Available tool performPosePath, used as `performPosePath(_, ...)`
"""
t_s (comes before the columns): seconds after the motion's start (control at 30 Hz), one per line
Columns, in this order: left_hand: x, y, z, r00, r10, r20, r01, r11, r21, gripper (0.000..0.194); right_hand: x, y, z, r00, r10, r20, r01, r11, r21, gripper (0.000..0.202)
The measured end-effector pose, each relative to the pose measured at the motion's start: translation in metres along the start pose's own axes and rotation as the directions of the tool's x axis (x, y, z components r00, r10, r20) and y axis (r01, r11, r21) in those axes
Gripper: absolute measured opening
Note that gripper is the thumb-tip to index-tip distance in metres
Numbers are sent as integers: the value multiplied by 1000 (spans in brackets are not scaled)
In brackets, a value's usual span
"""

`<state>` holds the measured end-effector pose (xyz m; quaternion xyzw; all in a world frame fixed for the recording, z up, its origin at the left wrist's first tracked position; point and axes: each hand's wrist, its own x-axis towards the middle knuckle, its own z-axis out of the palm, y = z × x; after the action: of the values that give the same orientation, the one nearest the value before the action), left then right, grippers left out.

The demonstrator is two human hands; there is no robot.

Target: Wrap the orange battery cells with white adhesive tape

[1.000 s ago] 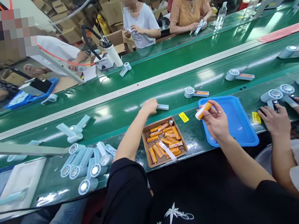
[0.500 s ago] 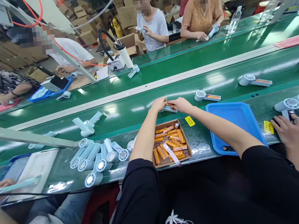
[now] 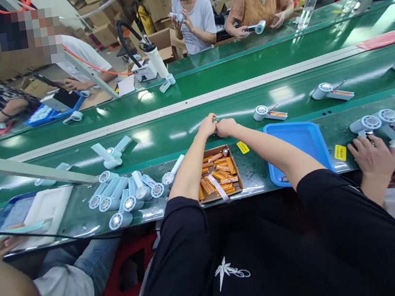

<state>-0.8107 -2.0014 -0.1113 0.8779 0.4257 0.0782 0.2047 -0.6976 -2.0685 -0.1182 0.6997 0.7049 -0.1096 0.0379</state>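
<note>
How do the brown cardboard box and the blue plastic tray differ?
Many orange cylindrical batteries fill the brown cardboard box; the blue plastic tray shows mostly its own floor. The box looks smaller than the tray. The box's visible corners are sharp, the tray's rounded. Both have open tops.

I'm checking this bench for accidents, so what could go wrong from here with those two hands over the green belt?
The left hand and right hand are close together and hide nearly everything between them, so a slip could go unnoticed. The left forearm passes beside a light-blue fan, so a sideways swing might knock it. The white strip overhangs the front of the cardboard box, so a black sleeve could catch it and disturb the orange cylinders.
</note>
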Motion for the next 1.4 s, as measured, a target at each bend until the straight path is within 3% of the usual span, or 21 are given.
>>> performPosePath(0.07,-36,-2,-8,992,102,-72,-106,993,-55,38,-4,6,-1,999,-49,-17,49,999,11,41)
performPosePath(0.13,-86,-10,-17,960,277,-31,-278,945,-171,29,-9,13,-1,996,-82,-37,83,996,32,40)
performPosePath(0.2,-139,-19,-24,888,435,147,-375,872,-314,26,-12,19,-3,996,-76,-56,80,995,57,37)
performPosePath(0.27,-182,-29,-28,814,495,304,-389,853,-348,27,-16,24,-8,996,-43,-76,49,996,80,38)
performPosePath(0.33,-210,-39,-28,795,485,364,-400,871,-285,24,-25,26,-18,995,-5,-101,14,996,90,41)
performPosePath(0.4,-225,-48,-27,820,455,347,-399,889,-224,24,-47,23,-30,981,13,-194,14,990,139,40)
performPosePath(0.5,-240,-58,-27,876,434,210,-376,887,-267,26,-107,-2,-38,937,-9,-348,143,921,362,35)
performPosePath(0.63,-265,-54,-32,928,372,-19,-340,822,-457,32,-200,-64,-13,974,-180,-142,228,707,670,48)
performPosePath(0.73,-282,-45,-34,943,326,-59,-299,761,-576,30,-242,-100,14,956,-291,-24,186,543,819,48)
performPosePath(0.8,-292,-45,-34,953,298,-55,-252,678,-691,33,-256,-106,26,932,-363,16,149,423,894,50)
performPosePath(0.87,-303,-50,-33,965,244,-91,-205,494,-845,41,-263,-97,30,891,-452,40,144,366,919,51)
performPosePath(0.97,-327,-53,-28,982,30,-184,-187,135,-973,51,-265,-74,26,798,-587,137,203,476,856,50)
performPosePath(1.03,-343,-48,-22,979,-130,-159,-160,5,-987,54,-259,-63,20,710,-652,264,221,563,796,49)
performPosePath(1.07,-349,-43,-19,975,-188,-122,-131,-31,-991,56,-254,-62,18,704,-647,292,222,592,774,49)
performPosePath(1.1,-353,-38,-16,970,-226,-84,-101,-61,-993,58,-246,-62,16,749,-602,277,226,625,747,50)
performPosePath(1.13,-355,-33,-13,967,-248,-51,-76,-91,-993,61,-237,-65,16,833,-511,210,235,672,702,49)
performPosePath(1.17,-355,-27,-10,965,-262,-27,-61,-124,-990,63,-225,-69,17,918,-385,95,245,739,628,46)
performPosePath(1.2,-353,-22,-7,963,-270,-4,-49,-160,-986,64,-212,-75,18,965,-260,-41,242,816,525,42)
performPosePath(1.27,-346,-14,-2,961,-275,41,-26,-236,-971,64,-186,-86,26,967,-137,-216,200,932,303,41)
performPosePath(1.33,-341,-9,1,962,-259,90,16,-277,-961,63,-164,-92,34,966,-142,-215,182,966,181,44)
performPosePath(1.4,-339,-6,3,964,-236,123,61,-255,-965,63,-151,-93,41,972,-143,-187,192,942,277,37)
